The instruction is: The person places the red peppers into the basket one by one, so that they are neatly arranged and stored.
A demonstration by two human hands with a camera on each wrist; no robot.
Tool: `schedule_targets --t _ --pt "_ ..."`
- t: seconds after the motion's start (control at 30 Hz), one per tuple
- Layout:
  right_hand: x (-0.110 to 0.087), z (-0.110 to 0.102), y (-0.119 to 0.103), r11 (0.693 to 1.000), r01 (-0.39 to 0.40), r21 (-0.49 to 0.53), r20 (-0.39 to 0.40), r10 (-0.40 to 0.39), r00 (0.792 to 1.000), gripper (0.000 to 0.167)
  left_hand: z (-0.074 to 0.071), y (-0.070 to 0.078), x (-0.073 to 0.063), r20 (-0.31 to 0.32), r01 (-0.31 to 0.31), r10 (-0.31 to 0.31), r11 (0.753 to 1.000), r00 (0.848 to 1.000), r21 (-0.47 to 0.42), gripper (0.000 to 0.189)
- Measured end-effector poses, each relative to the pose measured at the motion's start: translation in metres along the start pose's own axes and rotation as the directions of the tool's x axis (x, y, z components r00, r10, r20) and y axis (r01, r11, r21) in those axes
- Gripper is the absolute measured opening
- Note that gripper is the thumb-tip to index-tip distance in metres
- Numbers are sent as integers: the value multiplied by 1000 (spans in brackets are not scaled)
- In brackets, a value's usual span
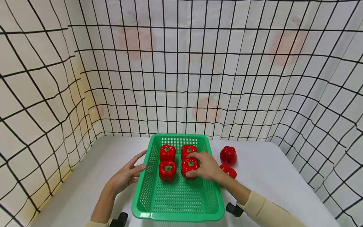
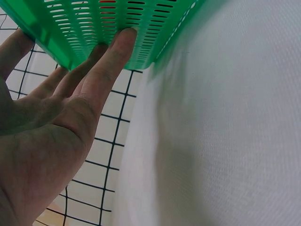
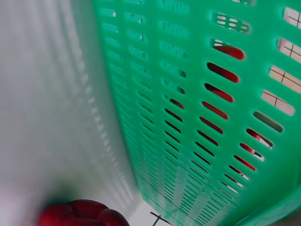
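A green perforated plastic basket [image 1: 178, 217] stands on the white table with several red bell peppers in its far half. My right hand [image 1: 208, 166] reaches over the basket's right rim. Its thumb and fingers grip the near pepper of the right-hand column [image 1: 190, 164], which sits upright inside. Beside it are the near-left pepper [image 1: 167, 171] and the far-left pepper [image 1: 167, 153]; the far-right pepper [image 1: 187, 150] is partly covered by my fingers. My left hand [image 1: 126, 176] touches the basket's left side with extended fingers, seen against the slotted wall [image 2: 94, 28] in the left wrist view.
Two more red peppers lie on the table right of the basket: one farther back [image 1: 228, 155], one nearer [image 1: 228, 171] and partly behind my right forearm. Black grid netting [image 1: 177, 74] over white sheeting rises around the table's back and sides.
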State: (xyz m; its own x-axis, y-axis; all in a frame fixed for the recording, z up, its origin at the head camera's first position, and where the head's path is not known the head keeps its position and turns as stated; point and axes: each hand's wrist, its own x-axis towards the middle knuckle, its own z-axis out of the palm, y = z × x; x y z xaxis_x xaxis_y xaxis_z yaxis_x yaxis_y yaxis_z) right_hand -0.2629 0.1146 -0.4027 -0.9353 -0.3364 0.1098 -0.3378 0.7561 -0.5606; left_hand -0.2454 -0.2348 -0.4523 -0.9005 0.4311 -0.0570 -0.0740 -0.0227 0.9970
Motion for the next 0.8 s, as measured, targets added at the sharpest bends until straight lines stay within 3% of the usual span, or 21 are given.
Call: schedule_targets --t 0.3,0.8 --pt "-2 4 1 998 37 -56 23 -36 999 66 1 0 1 -6 9 -9 1000 1000 2 73" --pt "-3 2 0 999 25 -42 47 -23 999 69 1 1 -1 -5 16 -16 1000 1000 -6 73"
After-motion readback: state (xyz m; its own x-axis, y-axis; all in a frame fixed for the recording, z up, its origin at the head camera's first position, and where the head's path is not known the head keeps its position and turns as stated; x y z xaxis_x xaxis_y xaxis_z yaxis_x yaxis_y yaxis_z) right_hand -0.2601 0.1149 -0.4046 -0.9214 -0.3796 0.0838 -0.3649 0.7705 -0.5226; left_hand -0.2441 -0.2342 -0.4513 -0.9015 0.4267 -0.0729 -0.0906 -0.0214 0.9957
